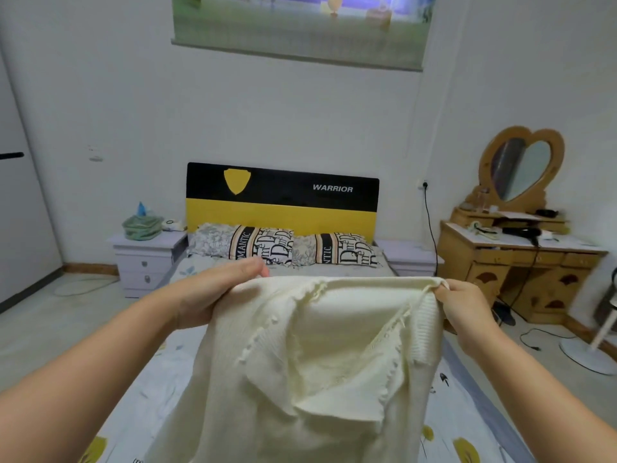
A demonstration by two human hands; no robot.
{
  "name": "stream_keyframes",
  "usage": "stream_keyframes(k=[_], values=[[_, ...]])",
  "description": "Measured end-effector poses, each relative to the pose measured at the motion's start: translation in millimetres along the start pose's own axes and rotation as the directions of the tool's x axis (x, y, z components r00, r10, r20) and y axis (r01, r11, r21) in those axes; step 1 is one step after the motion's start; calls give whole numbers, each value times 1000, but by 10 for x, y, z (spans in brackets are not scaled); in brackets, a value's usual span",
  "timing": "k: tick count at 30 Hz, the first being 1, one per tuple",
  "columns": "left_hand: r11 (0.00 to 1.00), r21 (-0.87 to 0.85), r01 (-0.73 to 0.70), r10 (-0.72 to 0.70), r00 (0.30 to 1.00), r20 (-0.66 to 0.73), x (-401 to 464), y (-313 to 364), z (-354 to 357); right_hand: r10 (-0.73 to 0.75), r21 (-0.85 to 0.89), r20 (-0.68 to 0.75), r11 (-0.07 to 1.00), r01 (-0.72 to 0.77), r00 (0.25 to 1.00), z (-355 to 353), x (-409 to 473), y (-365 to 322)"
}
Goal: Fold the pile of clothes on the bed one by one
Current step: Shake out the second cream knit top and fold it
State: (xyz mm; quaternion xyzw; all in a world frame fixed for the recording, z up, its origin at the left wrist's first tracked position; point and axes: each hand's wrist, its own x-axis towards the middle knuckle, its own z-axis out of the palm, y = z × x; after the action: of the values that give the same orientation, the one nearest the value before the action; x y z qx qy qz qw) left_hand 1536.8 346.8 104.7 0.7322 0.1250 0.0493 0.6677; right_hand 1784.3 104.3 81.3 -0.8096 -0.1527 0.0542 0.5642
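1. Between my two hands a cream-white knitted garment with frayed trim (310,362) hangs stretched by its top edge, held up over the bed with the pale flower-print sheet (467,429).
2. At that edge's left end my left hand (213,292) grips the knit: my thumb lies along the top, and my other fingers are hidden behind the cloth.
3. At its right corner my right hand (464,302) pinches the ribbed hem between curled fingers and thumb.
4. Below my fingers the garment falls in loose folds toward me and covers the middle of the sheet.
5. Beyond my fingertips two black-and-white lettered pillows (287,248) lie against a black-and-yellow headboard (283,202).
6. Far to the right of my right hand stands a wooden dressing table with a heart-shaped mirror (521,248).
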Motion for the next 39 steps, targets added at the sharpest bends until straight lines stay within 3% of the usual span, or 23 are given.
stream_keyframes(k=[3,5,7,12,14,17,21,26,31,35,39], values=[[987,159,-27,23,999,25,-77,46,-78,36,6,34,999,-36,999,37,-57,-7],[907,422,-7,61,992,-113,-99,51,-73,18,-18,76,1000,-17,997,73,-109,-41],[840,543,11,156,952,-262,-72,16,-77,0,13,157,1000,-2,988,119,-162,-75],[896,442,-29,279,813,-511,-33,-28,-109,-119,69,425,993,98,897,170,-318,-112],[918,394,-48,288,763,-579,-22,-23,-129,-169,-45,505,974,222,847,173,-357,-94],[961,261,-88,235,757,-610,-11,-4,-144,-218,-227,531,894,386,819,221,-388,-54],[986,131,-105,162,797,-582,-21,-20,-100,-400,-362,357,774,520,844,266,-380,-16],[971,203,-126,219,807,-548,-39,-28,-117,-383,-136,138,906,400,913,191,-352,-48],[964,211,-163,256,787,-561,-46,-55,-172,-326,82,-10,942,325,945,71,-337,-189],[930,340,-139,296,832,-469,-79,-68,-173,-402,-59,-126,916,398,907,56,-347,-315],[866,486,-118,341,850,-401,-98,-81,-64,-433,-49,-136,901,430,891,42,-370,-493]])
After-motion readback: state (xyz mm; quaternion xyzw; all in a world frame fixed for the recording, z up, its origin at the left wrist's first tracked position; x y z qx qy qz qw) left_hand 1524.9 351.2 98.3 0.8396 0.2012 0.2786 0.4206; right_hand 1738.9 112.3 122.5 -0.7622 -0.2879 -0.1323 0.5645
